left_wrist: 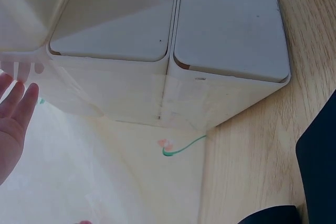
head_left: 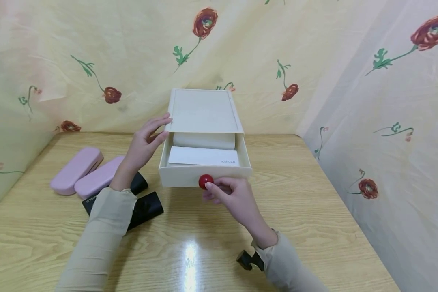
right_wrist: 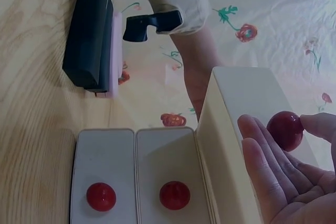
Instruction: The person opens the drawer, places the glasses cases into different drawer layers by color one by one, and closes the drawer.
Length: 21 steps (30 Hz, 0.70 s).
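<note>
A white small cabinet [head_left: 204, 109] with stacked drawers has its top drawer [head_left: 180, 177] pulled out. My right hand [head_left: 237, 198] pinches the drawer's red round knob [head_left: 205, 181], thumb on one side and fingers on the other, as the right wrist view shows. Against the cabinet's upper left edge rests my left hand [head_left: 140, 148], its fingers extended; the left wrist view catches only part of it. Inside the drawer lie a flat white box [head_left: 200, 156] with small dark lettering and, behind it, a white rounded object [head_left: 204, 140] partly under the cabinet top.
Two pink cases [head_left: 76, 170] lie on the wooden table [head_left: 295, 194] to the left. Beside them are black cases [head_left: 147, 207], partly hidden by my left arm. Two lower drawers with red knobs [right_wrist: 101, 196] are closed. Floral cloth [head_left: 138, 48] hangs behind and at the sides.
</note>
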Each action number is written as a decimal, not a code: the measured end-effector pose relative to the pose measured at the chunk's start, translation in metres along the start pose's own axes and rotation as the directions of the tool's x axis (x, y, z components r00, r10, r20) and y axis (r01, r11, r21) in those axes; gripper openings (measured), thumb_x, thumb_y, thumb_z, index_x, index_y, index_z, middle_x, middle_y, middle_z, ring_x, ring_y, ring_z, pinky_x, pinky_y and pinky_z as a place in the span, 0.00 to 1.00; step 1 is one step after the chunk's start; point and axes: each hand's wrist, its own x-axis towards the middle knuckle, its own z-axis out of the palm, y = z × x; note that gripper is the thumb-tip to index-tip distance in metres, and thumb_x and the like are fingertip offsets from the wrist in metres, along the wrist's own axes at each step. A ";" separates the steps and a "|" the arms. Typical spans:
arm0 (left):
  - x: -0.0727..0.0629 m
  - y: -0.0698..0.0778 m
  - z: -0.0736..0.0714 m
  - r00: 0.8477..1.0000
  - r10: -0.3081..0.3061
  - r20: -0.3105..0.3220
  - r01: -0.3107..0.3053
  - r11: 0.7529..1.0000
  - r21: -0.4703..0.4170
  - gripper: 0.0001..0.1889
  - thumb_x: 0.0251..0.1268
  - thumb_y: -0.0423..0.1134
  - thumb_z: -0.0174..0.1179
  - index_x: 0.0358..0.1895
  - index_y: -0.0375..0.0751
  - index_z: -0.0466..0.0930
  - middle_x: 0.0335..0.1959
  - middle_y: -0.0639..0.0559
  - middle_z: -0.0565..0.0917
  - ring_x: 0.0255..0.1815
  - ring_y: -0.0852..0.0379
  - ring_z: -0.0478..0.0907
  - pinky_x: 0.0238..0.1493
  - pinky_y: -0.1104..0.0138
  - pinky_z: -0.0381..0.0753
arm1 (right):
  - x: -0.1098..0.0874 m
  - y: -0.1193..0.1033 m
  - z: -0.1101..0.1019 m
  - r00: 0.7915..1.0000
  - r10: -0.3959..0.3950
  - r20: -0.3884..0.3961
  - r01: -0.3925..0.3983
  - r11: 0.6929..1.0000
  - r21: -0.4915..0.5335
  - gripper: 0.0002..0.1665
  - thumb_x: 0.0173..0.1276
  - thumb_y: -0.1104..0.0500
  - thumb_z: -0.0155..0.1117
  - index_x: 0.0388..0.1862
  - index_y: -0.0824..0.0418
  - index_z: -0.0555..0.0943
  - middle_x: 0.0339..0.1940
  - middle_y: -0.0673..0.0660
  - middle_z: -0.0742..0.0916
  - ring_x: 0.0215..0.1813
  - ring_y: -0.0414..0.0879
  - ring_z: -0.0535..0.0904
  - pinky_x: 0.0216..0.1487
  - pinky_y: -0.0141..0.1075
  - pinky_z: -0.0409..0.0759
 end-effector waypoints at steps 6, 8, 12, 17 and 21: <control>0.000 0.000 0.001 1.000 0.003 -0.004 -0.003 1.000 -0.002 0.21 0.73 0.36 0.53 0.67 0.41 0.72 0.73 0.51 0.66 0.75 0.53 0.60 0.69 0.46 0.68 | 0.009 0.000 -0.002 1.000 0.014 -0.006 -0.014 1.000 -0.010 0.15 0.69 0.56 0.63 0.39 0.69 0.86 0.32 0.65 0.90 0.35 0.51 0.89 0.36 0.38 0.88; 0.001 0.000 0.001 1.000 0.001 -0.005 -0.001 1.000 0.000 0.21 0.73 0.36 0.53 0.67 0.41 0.72 0.73 0.51 0.66 0.75 0.53 0.60 0.69 0.46 0.68 | 0.011 0.000 -0.003 1.000 0.017 -0.009 -0.017 1.000 -0.012 0.16 0.69 0.56 0.62 0.40 0.69 0.86 0.33 0.65 0.90 0.36 0.52 0.89 0.36 0.38 0.88; 0.001 -0.001 0.000 1.000 0.003 -0.007 -0.003 1.000 0.000 0.21 0.73 0.36 0.53 0.66 0.41 0.72 0.73 0.50 0.66 0.75 0.53 0.60 0.69 0.46 0.68 | 0.017 0.003 -0.004 1.000 0.019 -0.020 -0.019 1.000 -0.007 0.17 0.70 0.55 0.62 0.41 0.70 0.85 0.34 0.66 0.90 0.38 0.54 0.89 0.37 0.39 0.88; 0.000 -0.001 0.000 1.000 0.006 -0.006 -0.006 1.000 -0.001 0.21 0.73 0.36 0.53 0.66 0.41 0.72 0.73 0.50 0.66 0.75 0.52 0.60 0.69 0.46 0.68 | 0.023 0.003 -0.004 0.999 0.035 -0.029 -0.035 0.999 -0.010 0.17 0.70 0.54 0.62 0.41 0.68 0.86 0.35 0.65 0.90 0.37 0.50 0.89 0.37 0.39 0.88; 0.001 -0.001 0.000 1.000 0.007 -0.004 -0.007 1.000 -0.002 0.21 0.73 0.36 0.53 0.67 0.41 0.72 0.73 0.50 0.66 0.75 0.52 0.60 0.69 0.46 0.68 | 0.028 0.003 -0.005 0.999 0.040 -0.030 -0.040 0.999 -0.020 0.17 0.70 0.54 0.62 0.41 0.69 0.86 0.35 0.65 0.90 0.37 0.50 0.89 0.37 0.41 0.88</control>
